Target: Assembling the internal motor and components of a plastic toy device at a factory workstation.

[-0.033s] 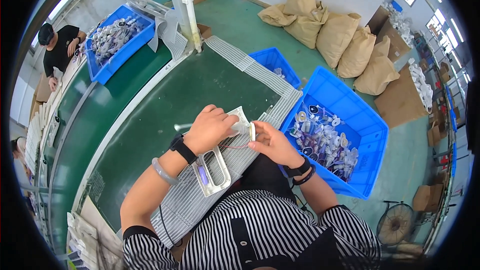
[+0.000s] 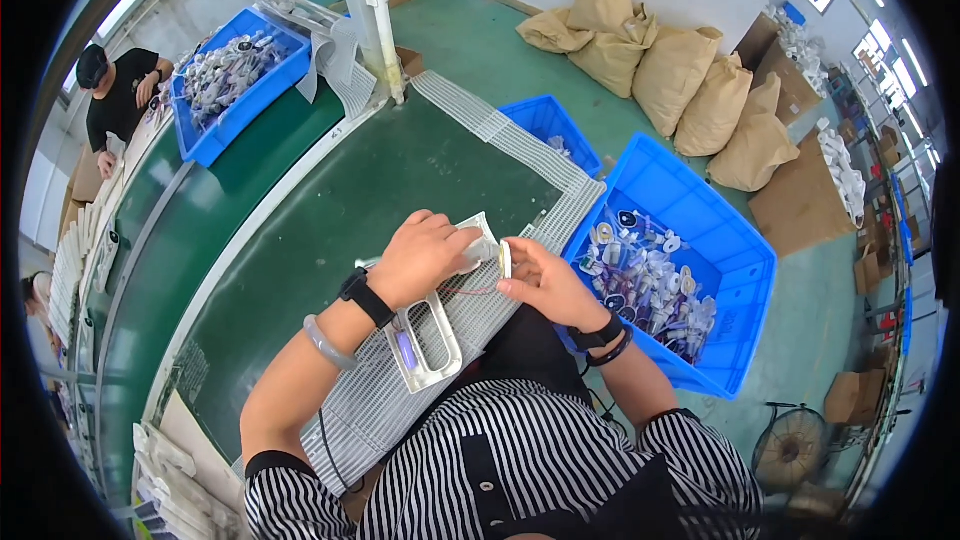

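A white plastic housing with a long open loop in its handle lies slantwise over the grid matting in front of me. A purple cylinder, perhaps a battery cell, sits in its lower left side. My left hand is closed around the housing's upper end, and its curled fingers hide the grip. Between the thumb and fingers of my right hand is a small white round part, held edge-on beside that end. Thin reddish wires run below the hands toward it. A pale rod end shows just left of my left hand.
A large blue bin of small white and purple parts stands at my right, a smaller blue bin beyond it. Another full blue bin sits far left near a co-worker. Brown sacks line the wall.
The pale rod beside my left hand has shifted and shows less of its length. Both hands keep their holds almost unmoved.
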Motion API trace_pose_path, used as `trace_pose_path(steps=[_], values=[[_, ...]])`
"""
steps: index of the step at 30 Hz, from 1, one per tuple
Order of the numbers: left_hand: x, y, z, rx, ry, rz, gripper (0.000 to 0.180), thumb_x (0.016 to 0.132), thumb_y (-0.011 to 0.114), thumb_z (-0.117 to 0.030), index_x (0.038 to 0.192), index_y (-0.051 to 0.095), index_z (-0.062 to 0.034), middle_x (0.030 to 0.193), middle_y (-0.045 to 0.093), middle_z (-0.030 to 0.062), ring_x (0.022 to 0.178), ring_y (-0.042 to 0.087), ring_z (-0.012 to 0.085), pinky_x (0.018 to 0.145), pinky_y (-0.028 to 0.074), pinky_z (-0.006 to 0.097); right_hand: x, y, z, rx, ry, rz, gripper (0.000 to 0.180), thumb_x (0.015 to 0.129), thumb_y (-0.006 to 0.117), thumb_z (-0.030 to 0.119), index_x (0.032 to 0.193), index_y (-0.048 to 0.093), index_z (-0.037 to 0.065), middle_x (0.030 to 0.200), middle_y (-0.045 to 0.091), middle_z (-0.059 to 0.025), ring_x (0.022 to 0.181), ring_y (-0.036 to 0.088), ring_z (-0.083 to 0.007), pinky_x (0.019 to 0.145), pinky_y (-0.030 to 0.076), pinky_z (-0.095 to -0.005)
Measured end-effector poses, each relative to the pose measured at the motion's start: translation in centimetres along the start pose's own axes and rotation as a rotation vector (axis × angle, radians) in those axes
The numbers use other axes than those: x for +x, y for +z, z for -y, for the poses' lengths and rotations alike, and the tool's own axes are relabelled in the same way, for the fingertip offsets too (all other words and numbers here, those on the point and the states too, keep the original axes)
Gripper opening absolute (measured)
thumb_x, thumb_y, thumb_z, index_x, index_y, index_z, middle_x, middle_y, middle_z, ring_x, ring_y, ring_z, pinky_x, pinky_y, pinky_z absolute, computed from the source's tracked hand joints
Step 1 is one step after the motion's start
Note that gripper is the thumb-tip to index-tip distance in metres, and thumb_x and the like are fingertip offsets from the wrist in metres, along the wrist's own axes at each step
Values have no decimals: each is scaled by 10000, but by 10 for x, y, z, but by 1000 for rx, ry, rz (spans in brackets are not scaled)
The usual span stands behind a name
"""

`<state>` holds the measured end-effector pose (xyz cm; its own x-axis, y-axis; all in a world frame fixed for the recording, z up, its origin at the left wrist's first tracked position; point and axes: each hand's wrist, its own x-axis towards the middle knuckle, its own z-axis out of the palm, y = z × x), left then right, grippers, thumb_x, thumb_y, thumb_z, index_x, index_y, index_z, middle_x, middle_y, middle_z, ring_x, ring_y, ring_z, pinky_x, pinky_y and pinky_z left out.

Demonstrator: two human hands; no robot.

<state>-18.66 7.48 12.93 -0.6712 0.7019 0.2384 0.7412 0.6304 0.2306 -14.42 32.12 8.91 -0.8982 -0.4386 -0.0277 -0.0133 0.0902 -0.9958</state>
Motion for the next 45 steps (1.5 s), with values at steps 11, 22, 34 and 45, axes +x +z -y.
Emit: trace_pose_path(steps=[11,22,34,45], values=[[-1,6,-1,-205,-192,-184,252,824,723,-123,1075,708,-103,847,661,72,839,629,286,760,510,427,51,-32,15,112,142,205,559,1007,650,231,1487,444,31,1222,663,-66,943,638,-105,756,512,-248],[24,25,-20,37,-483,-71,114,841,693,-195,898,716,-99,815,678,83,834,672,312,706,544,451,83,-48,13,-190,59,353,602,988,681,319,1466,470,21,931,679,-85,788,635,-123,663,532,-279],[25,40,-29,28,-614,-99,127,870,659,-197,916,739,-110,848,689,88,865,669,316,740,544,456,95,-53,5,-180,118,430,519,1005,649,314,1378,519,-22,1021,654,-94,804,668,-144,627,575,-277],[25,55,-33,120,-623,-201,103,858,670,-217,839,729,-135,784,656,49,824,660,283,688,504,453,95,-56,10,-262,131,456,524,1016,626,333,1381,477,-13,1070,692,-135,826,695,-157,647,551,-292]])
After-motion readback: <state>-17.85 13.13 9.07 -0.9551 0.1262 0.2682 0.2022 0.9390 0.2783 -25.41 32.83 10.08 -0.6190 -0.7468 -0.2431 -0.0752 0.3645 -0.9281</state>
